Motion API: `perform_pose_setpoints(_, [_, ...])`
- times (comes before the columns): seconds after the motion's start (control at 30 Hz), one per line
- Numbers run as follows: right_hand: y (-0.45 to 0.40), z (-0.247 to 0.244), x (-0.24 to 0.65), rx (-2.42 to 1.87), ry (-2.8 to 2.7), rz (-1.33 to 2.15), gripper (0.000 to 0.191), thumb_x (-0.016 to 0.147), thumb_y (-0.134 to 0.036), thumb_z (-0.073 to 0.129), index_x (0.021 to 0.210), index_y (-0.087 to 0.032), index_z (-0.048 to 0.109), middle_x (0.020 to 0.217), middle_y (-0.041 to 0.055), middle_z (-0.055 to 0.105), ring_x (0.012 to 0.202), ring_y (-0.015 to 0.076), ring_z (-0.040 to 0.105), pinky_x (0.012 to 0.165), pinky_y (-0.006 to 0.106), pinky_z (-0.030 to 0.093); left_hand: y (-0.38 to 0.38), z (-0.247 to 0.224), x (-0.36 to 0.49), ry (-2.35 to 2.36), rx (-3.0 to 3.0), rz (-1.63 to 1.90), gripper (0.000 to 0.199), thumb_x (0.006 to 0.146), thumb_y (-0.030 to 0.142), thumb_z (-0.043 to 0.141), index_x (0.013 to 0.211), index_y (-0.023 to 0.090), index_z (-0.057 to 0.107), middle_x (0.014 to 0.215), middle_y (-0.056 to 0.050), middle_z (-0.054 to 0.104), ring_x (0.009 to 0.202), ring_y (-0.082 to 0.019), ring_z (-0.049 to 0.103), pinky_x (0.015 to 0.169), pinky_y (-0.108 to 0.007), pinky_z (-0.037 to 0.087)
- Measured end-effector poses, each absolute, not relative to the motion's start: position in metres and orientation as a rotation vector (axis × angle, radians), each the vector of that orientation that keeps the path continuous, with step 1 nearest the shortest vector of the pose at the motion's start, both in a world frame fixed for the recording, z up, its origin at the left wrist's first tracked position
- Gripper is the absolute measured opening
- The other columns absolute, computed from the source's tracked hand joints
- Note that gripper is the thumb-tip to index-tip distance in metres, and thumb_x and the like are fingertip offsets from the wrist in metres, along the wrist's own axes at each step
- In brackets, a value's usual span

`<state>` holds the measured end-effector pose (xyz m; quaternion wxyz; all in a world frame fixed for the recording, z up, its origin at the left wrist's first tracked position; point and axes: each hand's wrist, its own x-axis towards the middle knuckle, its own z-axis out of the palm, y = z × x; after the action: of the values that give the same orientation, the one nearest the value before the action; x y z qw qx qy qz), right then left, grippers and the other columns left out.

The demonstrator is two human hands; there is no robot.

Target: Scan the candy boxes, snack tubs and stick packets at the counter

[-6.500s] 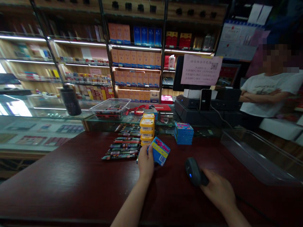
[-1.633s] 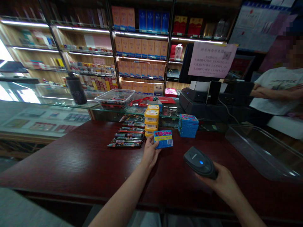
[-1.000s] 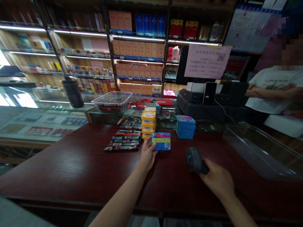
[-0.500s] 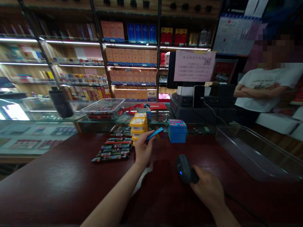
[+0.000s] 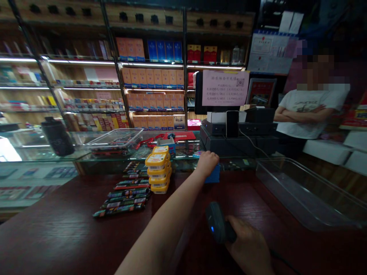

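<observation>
My left hand (image 5: 208, 163) is closed over the top of the stack of blue boxes (image 5: 212, 175), covering most of it. The patterned end of a flat blue box (image 5: 197, 154) sticks out left of its fingers, which are partly hidden. Lower down, my right hand (image 5: 248, 242) grips a black barcode scanner (image 5: 217, 222) with a lit blue light. Yellow-lidded tubs (image 5: 158, 173) are piled left of my left forearm. Beside them lies a row of dark, printed stick-shaped packets (image 5: 123, 198).
A clear plastic bin (image 5: 298, 191) stands at the right. Behind the wooden counter (image 5: 65, 229) are a clear tray (image 5: 114, 141) of packets, a black bottle (image 5: 58, 136) and a phone (image 5: 232, 124). A person (image 5: 311, 107) with folded arms stands at the back right.
My left hand has moved right and away from me, from in front of the yellow tubs onto the blue stack, with the flat blue box. My right hand still holds the scanner. The view has shifted slightly.
</observation>
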<state>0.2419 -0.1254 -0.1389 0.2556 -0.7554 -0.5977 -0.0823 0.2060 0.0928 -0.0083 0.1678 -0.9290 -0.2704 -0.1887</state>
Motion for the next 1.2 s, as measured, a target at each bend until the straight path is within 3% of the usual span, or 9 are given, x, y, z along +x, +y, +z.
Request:
perform_pose_setpoints(0.1, [-0.126, -0.138, 0.242, -2.047, -1.621, -0.177, 0.025, 0.076, -0.012, 0.052, 0.094, -0.024, 0.065, 0.088, 0.0024, 0.071, 0.079, 0.0186, 0.065, 0.073, 0.029, 0.041, 0.097, -0.016, 0.197, -0.868, -2.761, -0.705, 0.062, 0.078, 0.031, 0.066, 0.134, 0.018, 0.042, 0.113, -0.012, 0.064, 0.108, -0.025, 0.057, 0.092, -0.038, 0.043])
perform_pose_setpoints(0.2, [-0.127, -0.134, 0.242, -2.05, -1.614, -0.131, 0.024, 0.076, -0.014, 0.052, 0.094, -0.024, 0.064, 0.089, 0.0024, 0.071, 0.08, 0.0194, 0.065, 0.072, 0.03, 0.041, 0.106, -0.021, 0.174, -0.91, -2.779, -0.931, 0.088, 0.064, 0.043, 0.078, 0.138, 0.019, 0.038, 0.129, -0.013, 0.055, 0.122, -0.028, 0.047, 0.104, -0.042, 0.034])
perform_pose_setpoints(0.3, [-0.129, -0.131, 0.242, -2.043, -1.616, -0.109, 0.024, 0.077, -0.014, 0.051, 0.095, -0.023, 0.065, 0.09, 0.0028, 0.071, 0.08, 0.0198, 0.065, 0.071, 0.031, 0.041, 0.118, -0.028, 0.153, -1.108, -2.765, -1.061, 0.068, 0.065, 0.04, 0.077, 0.126, 0.018, 0.055, 0.129, -0.014, 0.055, 0.12, -0.027, 0.05, 0.102, -0.039, 0.037])
perform_pose_setpoints(0.4, [-0.13, -0.13, 0.242, -2.04, -1.611, -0.131, 0.024, 0.079, -0.015, 0.051, 0.096, -0.022, 0.065, 0.091, 0.0035, 0.071, 0.082, 0.0203, 0.065, 0.072, 0.031, 0.042, 0.126, -0.036, 0.144, -1.286, -2.789, -1.118, 0.037, 0.078, 0.03, 0.066, 0.112, 0.017, 0.065, 0.109, -0.011, 0.066, 0.102, -0.022, 0.06, 0.091, -0.031, 0.045])
perform_pose_setpoints(0.5, [-0.13, -0.131, 0.242, -2.044, -1.61, -0.131, 0.023, 0.078, -0.016, 0.053, 0.096, -0.023, 0.065, 0.089, 0.0024, 0.071, 0.08, 0.0198, 0.065, 0.072, 0.031, 0.042, 0.125, -0.038, 0.148, -1.407, -2.7, -1.195, 0.025, 0.081, 0.028, 0.062, 0.103, 0.018, 0.069, 0.098, -0.008, 0.069, 0.092, -0.019, 0.062, 0.083, -0.028, 0.046])
perform_pose_setpoints(0.67, [-0.129, -0.131, 0.242, -2.051, -1.614, -0.169, 0.027, 0.074, -0.012, 0.053, 0.095, -0.024, 0.065, 0.089, 0.0018, 0.072, 0.081, 0.018, 0.065, 0.072, 0.028, 0.041, 0.112, -0.03, 0.16, -1.515, -2.581, -1.171, 0.02, 0.079, 0.034, 0.064, 0.091, 0.02, 0.071, 0.094, -0.007, 0.069, 0.089, -0.019, 0.062, 0.073, -0.026, 0.045])
perform_pose_setpoints(0.8, [-0.129, -0.131, 0.242, -2.074, -1.633, -0.179, 0.027, 0.075, -0.013, 0.051, 0.096, -0.023, 0.065, 0.09, 0.0027, 0.072, 0.08, 0.0186, 0.065, 0.071, 0.029, 0.042, 0.106, -0.028, 0.16, -1.509, -2.578, -1.149, 0.018, 0.081, 0.029, 0.06, 0.094, 0.022, 0.07, 0.097, -0.006, 0.068, 0.089, -0.019, 0.062, 0.072, -0.026, 0.044])
perform_pose_setpoints(1.07, [-0.132, -0.135, 0.245, -2.037, -1.64, -0.146, 0.026, 0.076, -0.017, 0.052, 0.098, -0.025, 0.064, 0.094, -0.0002, 0.072, 0.082, 0.017, 0.066, 0.071, 0.027, 0.042, 0.084, -0.036, 0.126, -1.252, -2.527, -1.141, 0.027, 0.084, 0.024, 0.053, 0.107, 0.021, 0.066, 0.099, -0.007, 0.064, 0.097, -0.022, 0.054, 0.084, -0.033, 0.043])
perform_pose_setpoints(1.2, [-0.133, -0.136, 0.248, -2.041, -1.674, -0.065, 0.025, 0.08, -0.023, 0.048, 0.099, -0.026, 0.063, 0.093, -0.0011, 0.072, 0.081, 0.0173, 0.066, 0.07, 0.029, 0.043, 0.063, -0.033, 0.088, -1.154, -2.358, -1.222, 0.027, 0.084, 0.027, 0.053, 0.109, 0.028, 0.065, 0.114, -0.005, 0.059, 0.108, -0.024, 0.048, 0.094, -0.039, 0.038])
